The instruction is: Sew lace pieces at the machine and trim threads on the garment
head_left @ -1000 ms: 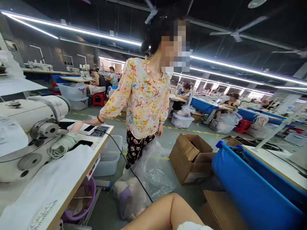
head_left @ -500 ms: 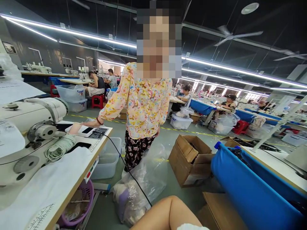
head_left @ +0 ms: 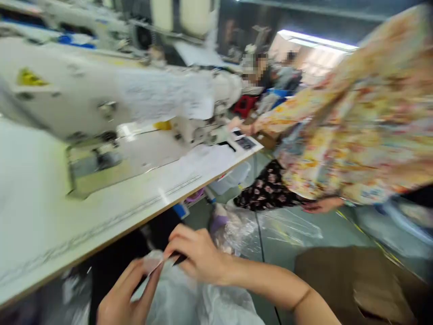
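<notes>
Both of my hands are low in front of me, below the table's front edge. My left hand [head_left: 126, 295] pinches the top edge of a clear plastic bag [head_left: 192, 300] that lies in my lap. My right hand [head_left: 196, 253] is closed on the same bag's edge, just right of the left, with something dark under its fingers. The picture is smeared by motion, so what the bag holds does not show.
A white sewing machine [head_left: 101, 99] stands on the pale table [head_left: 101, 212] to my left. A person in a flowered blouse [head_left: 355, 131] stands close on my right, one hand at the table's far end. A plastic bag [head_left: 243, 228] and a cardboard box [head_left: 365, 280] lie on the floor.
My view has swung down and left, from the standing person and the room to the table and my lap. Both my hands have come into view, holding the plastic bag.
</notes>
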`<move>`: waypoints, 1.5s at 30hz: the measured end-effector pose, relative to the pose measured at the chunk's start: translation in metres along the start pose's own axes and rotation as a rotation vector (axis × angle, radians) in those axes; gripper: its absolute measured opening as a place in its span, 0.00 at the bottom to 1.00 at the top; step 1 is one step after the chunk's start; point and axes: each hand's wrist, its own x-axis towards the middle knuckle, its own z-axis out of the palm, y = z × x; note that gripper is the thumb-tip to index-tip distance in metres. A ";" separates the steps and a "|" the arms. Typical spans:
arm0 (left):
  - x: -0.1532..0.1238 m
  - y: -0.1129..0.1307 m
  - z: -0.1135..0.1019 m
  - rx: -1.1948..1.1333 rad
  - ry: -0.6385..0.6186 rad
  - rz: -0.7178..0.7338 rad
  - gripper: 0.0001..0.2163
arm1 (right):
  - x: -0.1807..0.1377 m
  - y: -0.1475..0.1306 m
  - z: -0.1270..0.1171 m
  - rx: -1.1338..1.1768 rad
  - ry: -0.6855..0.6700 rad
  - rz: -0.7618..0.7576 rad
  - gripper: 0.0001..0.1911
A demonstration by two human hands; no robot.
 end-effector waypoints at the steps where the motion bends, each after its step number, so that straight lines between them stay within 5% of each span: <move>1: -0.009 -0.001 -0.002 0.047 0.030 -0.013 0.04 | 0.001 -0.001 0.000 0.071 -0.004 0.030 0.05; 7: -0.020 -0.009 -0.009 -0.148 0.004 -0.379 0.07 | 0.010 0.000 0.005 0.297 0.027 0.172 0.06; 12: -0.017 -0.009 -0.013 -0.367 -0.004 -0.518 0.08 | 0.012 0.002 0.011 0.331 -0.069 0.242 0.04; 18: -0.016 -0.010 -0.011 -0.409 -0.014 -0.522 0.06 | 0.017 -0.001 0.022 0.456 -0.096 0.347 0.05; 30: -0.015 -0.012 -0.010 -0.557 -0.055 -0.650 0.09 | 0.018 0.002 0.023 0.448 -0.072 0.317 0.07; 45: -0.022 -0.005 -0.013 -0.326 -0.012 -0.552 0.10 | 0.015 -0.008 0.026 0.311 -0.103 0.154 0.06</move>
